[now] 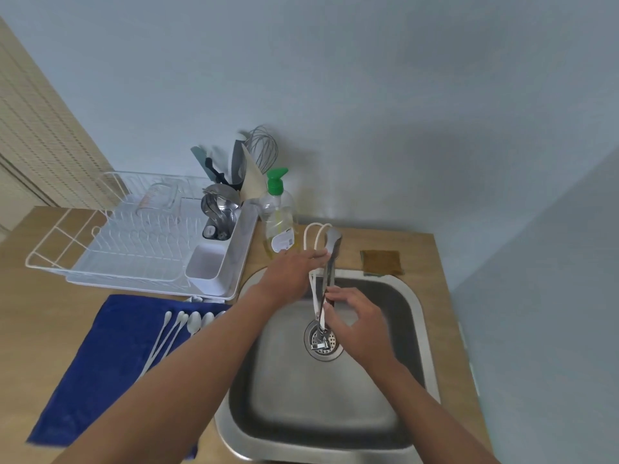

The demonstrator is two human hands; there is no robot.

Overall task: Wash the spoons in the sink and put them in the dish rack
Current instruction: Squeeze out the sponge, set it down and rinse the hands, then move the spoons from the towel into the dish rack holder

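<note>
Over the steel sink, my left hand grips two white spoons just below their bowls, which point up and away. The spoons run alongside the chrome tap spout, which ends above the drain. My right hand pinches the lower ends of the spoon handles next to the spout. No running water shows. Several more white spoons lie side by side on a blue towel left of the sink. The white wire dish rack stands behind the towel.
A white cutlery cup sits at the rack's right end. Behind it stands a holder with a whisk and utensils. A soap bottle with a green pump stands beside the tap. A brown sponge lies on the counter at the back right.
</note>
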